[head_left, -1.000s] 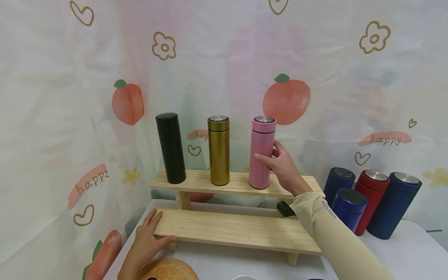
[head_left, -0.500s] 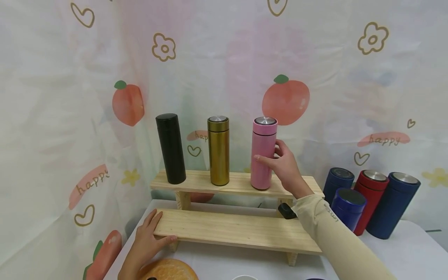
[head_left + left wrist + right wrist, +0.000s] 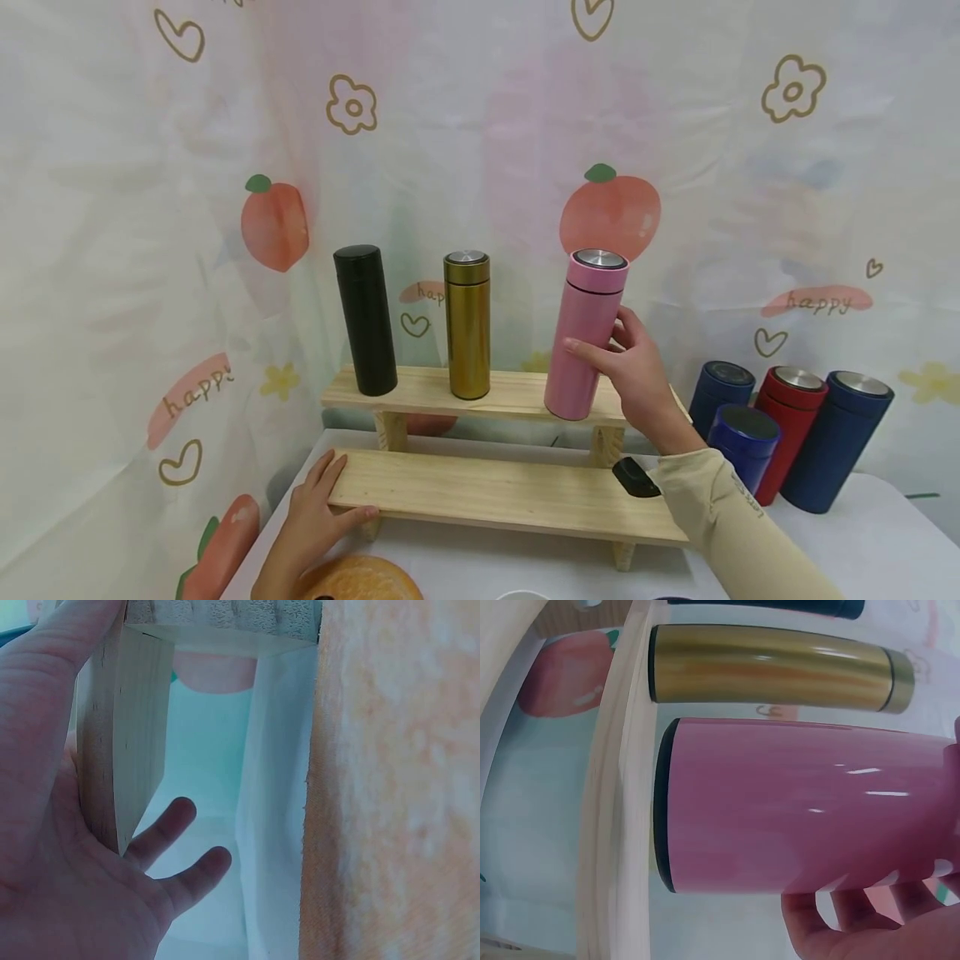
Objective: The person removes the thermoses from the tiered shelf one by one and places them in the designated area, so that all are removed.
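Head view—right hand [image 3: 641, 379] grips pink bottle [image 3: 588, 312] (left hand [image 3: 309, 518] spread on lower shelf [image 3: 495, 492]).

Pale, creased sheeting [image 3: 720, 192] fills the back and runs down the left side, the two stretches meeting at a corner! Washes of soft pink and grey-blue spread across it, and look at those prints: one big red peach [image 3: 610, 218] right of centre, a second peach [image 3: 274, 227] near the corner, gold-outlined flowers [image 3: 353, 107] up high, hearts [image 3: 180, 35] dotted about, "happy" on pink strokes [image 3: 816, 301]. Down below, a white table [image 3: 885, 542], far right corner rounded, all under soft, even light.
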Action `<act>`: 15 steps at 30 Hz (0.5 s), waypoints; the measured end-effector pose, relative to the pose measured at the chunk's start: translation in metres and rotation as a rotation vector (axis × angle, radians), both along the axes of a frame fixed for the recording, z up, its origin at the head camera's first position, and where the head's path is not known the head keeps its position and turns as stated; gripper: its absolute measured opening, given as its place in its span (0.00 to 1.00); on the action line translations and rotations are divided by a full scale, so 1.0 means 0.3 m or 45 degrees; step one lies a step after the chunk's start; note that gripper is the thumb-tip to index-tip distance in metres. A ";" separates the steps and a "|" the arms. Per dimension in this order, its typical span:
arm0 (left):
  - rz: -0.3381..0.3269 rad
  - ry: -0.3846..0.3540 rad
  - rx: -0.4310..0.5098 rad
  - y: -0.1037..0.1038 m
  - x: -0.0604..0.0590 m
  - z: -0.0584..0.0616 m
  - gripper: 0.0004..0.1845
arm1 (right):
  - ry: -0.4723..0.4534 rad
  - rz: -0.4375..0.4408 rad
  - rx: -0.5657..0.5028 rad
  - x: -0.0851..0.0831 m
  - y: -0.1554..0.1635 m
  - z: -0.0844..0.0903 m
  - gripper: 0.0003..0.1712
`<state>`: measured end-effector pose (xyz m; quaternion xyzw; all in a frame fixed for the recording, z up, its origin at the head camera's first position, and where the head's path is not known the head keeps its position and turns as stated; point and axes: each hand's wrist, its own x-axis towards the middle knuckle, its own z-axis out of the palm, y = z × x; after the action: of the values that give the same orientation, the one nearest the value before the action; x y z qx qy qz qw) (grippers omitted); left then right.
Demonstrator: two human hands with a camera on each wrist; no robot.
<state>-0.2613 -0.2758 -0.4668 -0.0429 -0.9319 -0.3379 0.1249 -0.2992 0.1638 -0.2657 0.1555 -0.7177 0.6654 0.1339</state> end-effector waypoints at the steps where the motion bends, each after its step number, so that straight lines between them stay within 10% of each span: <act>1: -0.001 0.002 -0.001 0.000 -0.001 0.000 0.57 | -0.001 -0.006 0.000 0.009 0.006 -0.001 0.43; 15: -0.011 -0.027 -0.006 0.001 -0.003 0.002 0.57 | 0.013 -0.011 0.017 0.125 0.067 -0.034 0.45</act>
<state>-0.2621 -0.2753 -0.4661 -0.0436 -0.9337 -0.3367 0.1134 -0.2618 0.1839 -0.2760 0.1566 -0.7220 0.6593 0.1394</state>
